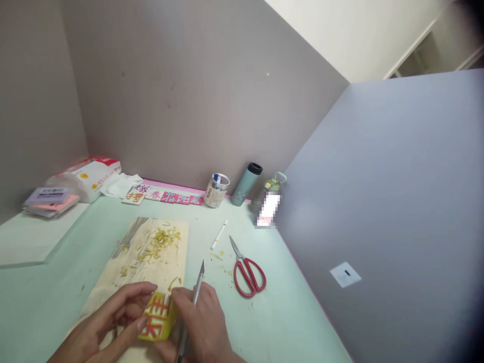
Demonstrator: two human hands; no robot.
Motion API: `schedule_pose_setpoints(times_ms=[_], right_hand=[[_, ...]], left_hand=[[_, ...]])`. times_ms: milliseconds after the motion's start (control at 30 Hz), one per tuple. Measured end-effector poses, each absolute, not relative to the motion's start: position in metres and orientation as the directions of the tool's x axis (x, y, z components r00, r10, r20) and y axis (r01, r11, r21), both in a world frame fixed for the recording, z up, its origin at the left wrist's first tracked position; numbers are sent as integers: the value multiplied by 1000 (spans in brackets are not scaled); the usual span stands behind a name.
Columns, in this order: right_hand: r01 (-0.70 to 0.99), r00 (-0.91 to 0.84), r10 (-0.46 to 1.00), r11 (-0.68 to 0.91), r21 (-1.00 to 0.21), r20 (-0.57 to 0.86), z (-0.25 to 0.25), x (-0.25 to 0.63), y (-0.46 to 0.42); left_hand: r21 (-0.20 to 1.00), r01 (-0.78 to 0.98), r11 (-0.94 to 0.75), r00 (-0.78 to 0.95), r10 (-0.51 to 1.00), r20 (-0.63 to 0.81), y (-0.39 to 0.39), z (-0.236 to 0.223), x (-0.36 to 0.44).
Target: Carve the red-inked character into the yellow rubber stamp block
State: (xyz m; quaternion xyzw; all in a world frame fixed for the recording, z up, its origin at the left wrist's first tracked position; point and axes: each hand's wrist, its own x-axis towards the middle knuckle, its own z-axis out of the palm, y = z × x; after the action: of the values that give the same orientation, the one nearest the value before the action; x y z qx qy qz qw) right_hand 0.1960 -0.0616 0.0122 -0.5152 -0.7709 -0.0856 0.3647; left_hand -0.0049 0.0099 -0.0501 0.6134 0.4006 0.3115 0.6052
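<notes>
My left hand [117,315] is closed on a small yellow block [165,327] with red and white characters on its face, the thumb pressed to its left edge. My right hand [207,320] holds a craft knife [199,282] with a slim silver handle. Its blade points up and away from me, clear of the block. Fingers of the right hand also touch the block's right side. Below both hands lies a pale cream sheet or board [177,257], strewn with yellow-green shavings [162,239]. The lower part of the block is partly hidden by fingers.
Red-handled scissors [249,277] and a white pen-like stick [219,235] lie right of the board. Along the back stand character cards [170,197], a tin can [216,191], a teal tumbler [246,185] and a green bottle [273,185]. Tissues [94,174] and stacked pads [51,200] are left.
</notes>
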Motion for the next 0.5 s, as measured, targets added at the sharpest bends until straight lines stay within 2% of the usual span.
schedule_pose_setpoints(times_ms=[267,500], right_hand=[[868,-170,776,410,-281,608,10,195,-64],[832,-227,714,495,-249,663,14,199,-63]], left_hand=[[991,130,36,470,878,-94,8,-40,-3],[989,142,-33,456,889,-36,9,-35,-2]])
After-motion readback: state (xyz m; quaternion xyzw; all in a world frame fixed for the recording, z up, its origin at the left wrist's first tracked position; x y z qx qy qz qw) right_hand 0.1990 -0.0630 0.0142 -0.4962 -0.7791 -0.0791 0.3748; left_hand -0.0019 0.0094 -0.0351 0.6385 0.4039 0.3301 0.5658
